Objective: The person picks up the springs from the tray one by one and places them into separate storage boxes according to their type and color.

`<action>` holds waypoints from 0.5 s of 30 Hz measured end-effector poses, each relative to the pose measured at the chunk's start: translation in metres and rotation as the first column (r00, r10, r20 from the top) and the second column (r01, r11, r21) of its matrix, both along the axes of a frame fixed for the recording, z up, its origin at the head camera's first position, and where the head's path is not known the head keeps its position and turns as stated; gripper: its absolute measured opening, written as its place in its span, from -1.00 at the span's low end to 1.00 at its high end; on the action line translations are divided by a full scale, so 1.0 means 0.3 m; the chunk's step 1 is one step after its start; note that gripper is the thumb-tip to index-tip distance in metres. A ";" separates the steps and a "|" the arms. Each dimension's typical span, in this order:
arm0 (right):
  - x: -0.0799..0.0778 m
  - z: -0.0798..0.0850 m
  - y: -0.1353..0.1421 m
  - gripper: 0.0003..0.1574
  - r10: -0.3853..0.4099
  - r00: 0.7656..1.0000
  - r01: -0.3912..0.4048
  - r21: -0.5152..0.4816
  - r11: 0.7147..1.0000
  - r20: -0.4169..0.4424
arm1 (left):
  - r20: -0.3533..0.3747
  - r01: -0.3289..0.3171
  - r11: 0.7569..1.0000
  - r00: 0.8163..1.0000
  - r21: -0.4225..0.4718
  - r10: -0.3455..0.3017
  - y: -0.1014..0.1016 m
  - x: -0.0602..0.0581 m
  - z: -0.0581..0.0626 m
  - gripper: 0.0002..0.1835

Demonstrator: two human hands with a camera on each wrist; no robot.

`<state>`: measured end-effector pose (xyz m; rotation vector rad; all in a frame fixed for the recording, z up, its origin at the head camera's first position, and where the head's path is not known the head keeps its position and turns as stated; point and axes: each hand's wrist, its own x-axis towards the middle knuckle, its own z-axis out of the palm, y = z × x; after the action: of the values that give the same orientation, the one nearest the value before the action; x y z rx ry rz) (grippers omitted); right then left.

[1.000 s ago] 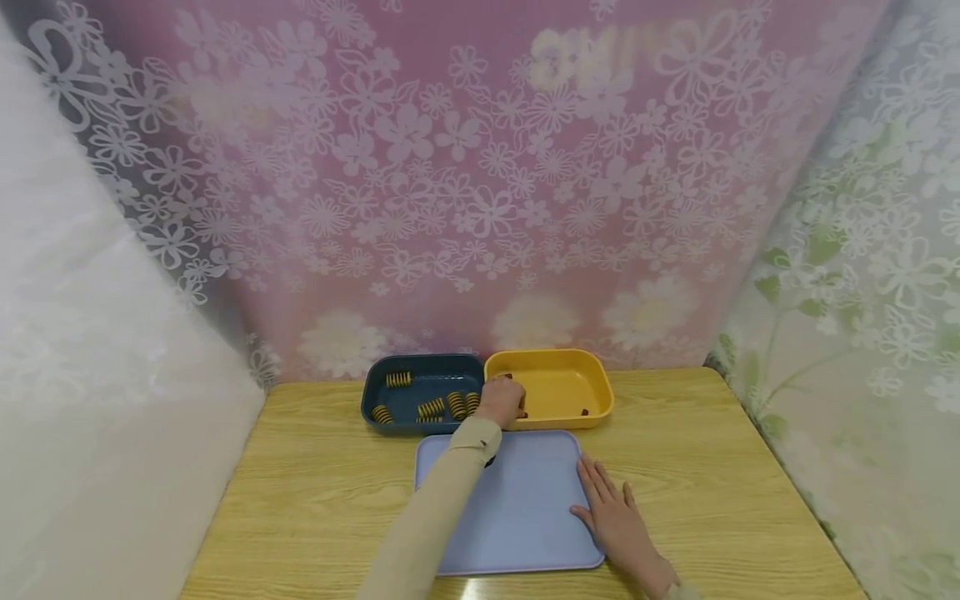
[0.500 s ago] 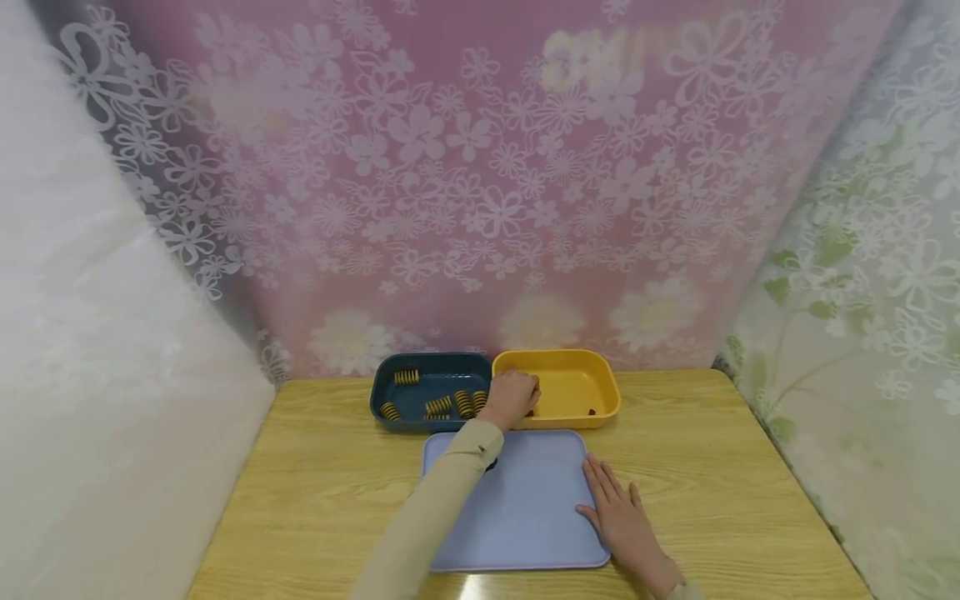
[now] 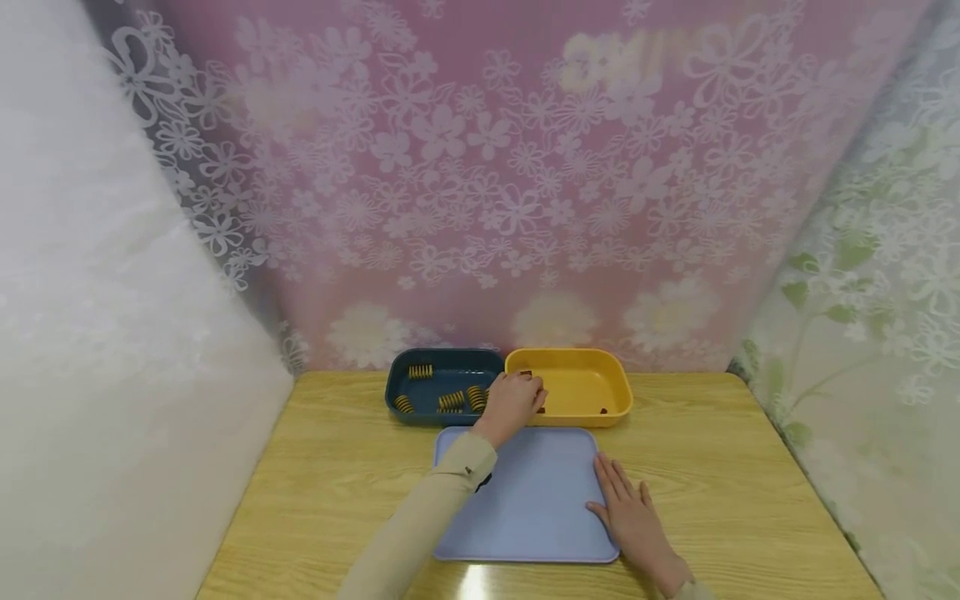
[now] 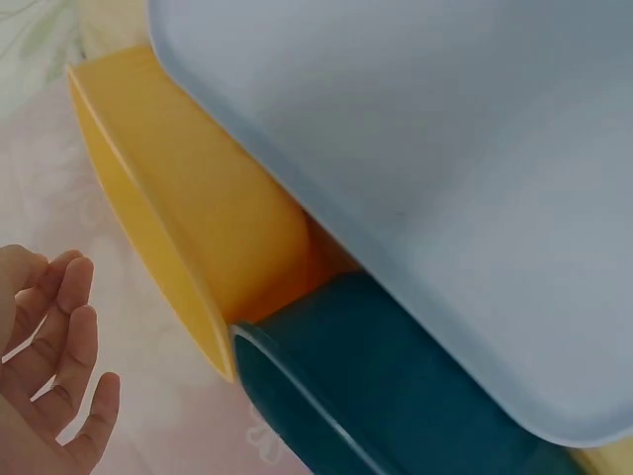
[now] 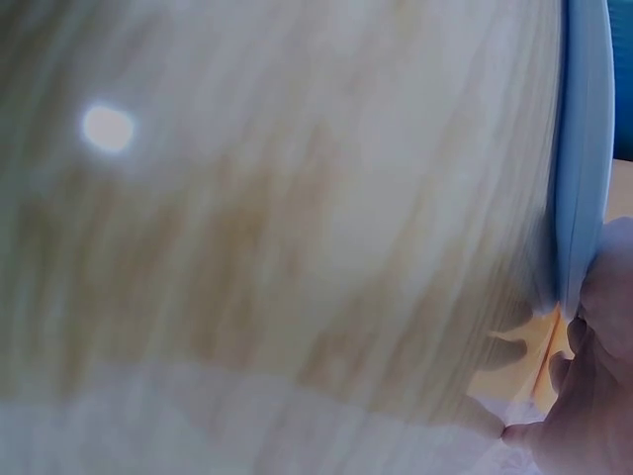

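Over the left end of the yellow tray [image 3: 581, 387], beside the navy tray's rim, hovers my left hand [image 3: 513, 404], its fingers bent and thumb near the index finger. The left wrist view shows this left hand [image 4: 49, 356] in front of the yellow tray [image 4: 188, 188]; no object shows at its fingertips, and whether it pinches something small cannot be seen. Small dark pieces [image 3: 603, 411] lie in the yellow tray. My right hand [image 3: 630, 517] lies flat, fingers straight, against the right edge of the lavender tray [image 3: 532, 508].
The navy tray [image 3: 442, 358] holds several black-and-yellow coil springs [image 3: 452, 400]. Both small trays stand side by side at the back of the wooden table [image 3: 337, 483], close to the pink flowered curtain [image 3: 487, 192]. White sheeting hangs at both sides.
My left hand has come up and slightly left relative to the yellow tray, uncovering a dark piece at its back. The head view has shifted a little. My right hand keeps its place.
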<state>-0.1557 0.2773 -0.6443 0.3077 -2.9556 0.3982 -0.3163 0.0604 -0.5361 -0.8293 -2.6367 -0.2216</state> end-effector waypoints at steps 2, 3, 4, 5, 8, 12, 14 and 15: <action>-0.011 -0.004 0.004 -0.12 0.004 1.000 -0.004 -0.001 1.000 0.006 | 0.007 -0.006 1.000 1.000 0.010 0.006 -0.020 0.008 -0.007 -0.75; -0.016 -0.006 0.006 -0.12 0.005 1.000 -0.005 0.000 1.000 0.007 | 0.009 -0.009 1.000 1.000 0.017 0.009 -0.030 0.014 -0.010 -0.75; -0.022 -0.008 0.007 -0.12 0.006 1.000 -0.006 0.000 1.000 0.006 | 0.009 -0.011 1.000 1.000 0.025 0.011 -0.041 0.021 -0.014 -0.74; -0.028 -0.010 0.008 -0.11 0.008 1.000 -0.008 0.000 1.000 0.004 | 0.004 -0.016 0.999 1.000 0.028 0.015 -0.052 0.028 -0.018 -0.74; -0.033 -0.006 0.007 -0.11 0.007 1.000 -0.007 -0.005 1.000 -0.003 | -0.001 -0.020 0.998 1.000 0.055 0.020 -0.075 0.058 -0.038 -0.77; -0.030 0.012 0.011 -0.12 0.013 1.000 -0.013 -0.007 1.000 -0.012 | 0.009 -0.008 0.996 1.000 0.090 0.007 -0.095 0.107 -0.073 -0.83; -0.029 0.024 0.014 -0.14 0.015 1.000 -0.015 0.000 1.000 -0.026 | -0.001 -0.007 0.995 1.000 0.102 0.008 -0.103 0.132 -0.086 -0.86; -0.029 0.030 0.016 -0.16 0.015 0.999 -0.015 0.003 1.000 -0.035 | -0.009 -0.007 0.994 1.000 0.110 0.008 -0.106 0.143 -0.093 -0.87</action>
<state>-0.1645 0.2820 -0.6353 0.3345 -2.9211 0.3869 -0.2733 0.0287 -0.5641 -0.7814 -2.5922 -0.3563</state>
